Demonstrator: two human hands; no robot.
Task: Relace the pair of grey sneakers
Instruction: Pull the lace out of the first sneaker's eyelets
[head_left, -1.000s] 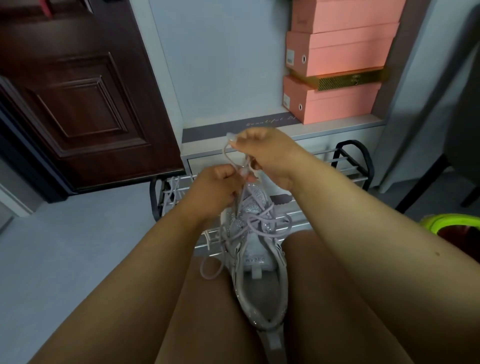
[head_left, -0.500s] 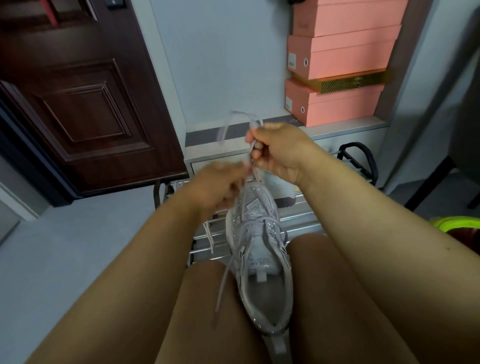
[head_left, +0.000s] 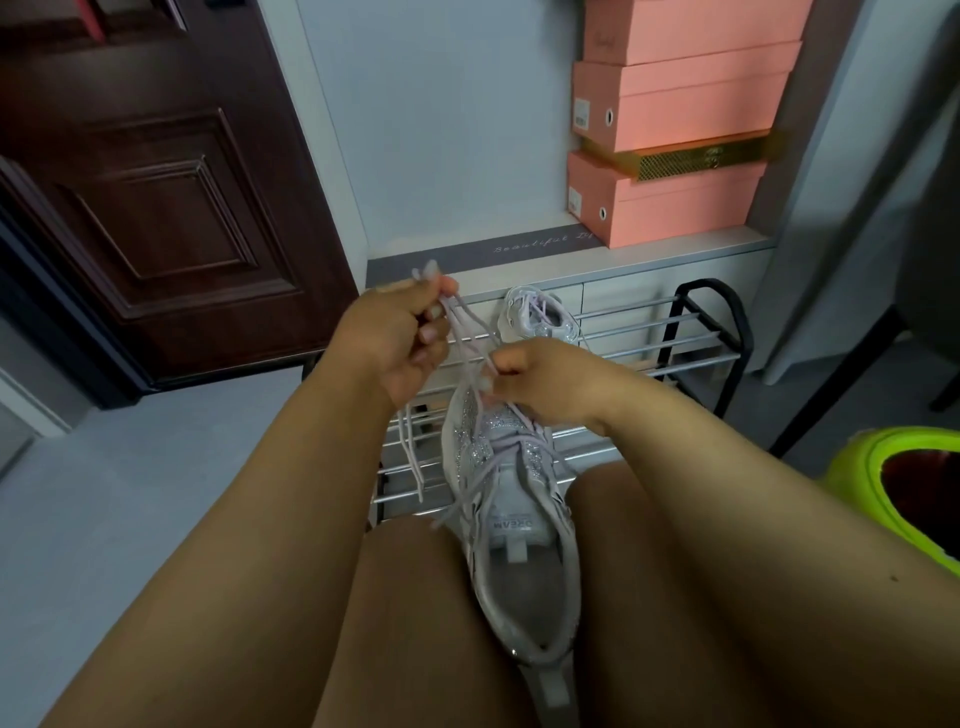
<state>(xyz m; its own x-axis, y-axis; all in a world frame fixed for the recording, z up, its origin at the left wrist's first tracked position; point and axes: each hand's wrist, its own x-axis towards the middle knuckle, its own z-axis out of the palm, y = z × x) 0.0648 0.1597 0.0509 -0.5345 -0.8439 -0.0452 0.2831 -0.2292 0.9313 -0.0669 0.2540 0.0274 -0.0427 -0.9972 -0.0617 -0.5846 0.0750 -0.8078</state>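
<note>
Single head-worn view, facing forward and down, close over lap

We hold both forearms stretched forward over our bare thighs (head_left: 415, 613), wrists nearly level. Our left hand (head_left: 395, 338) is raised a little higher, fingers curled into a fist round the lace (head_left: 457, 322), knuckles turned left. Our right hand (head_left: 545, 379) sits lower and just beside it, thumb and forefinger pinching the lace.

Sneaker (head_left: 511, 525) between thighs; second sneaker (head_left: 540, 314) on rack (head_left: 691, 338) behind.
</note>
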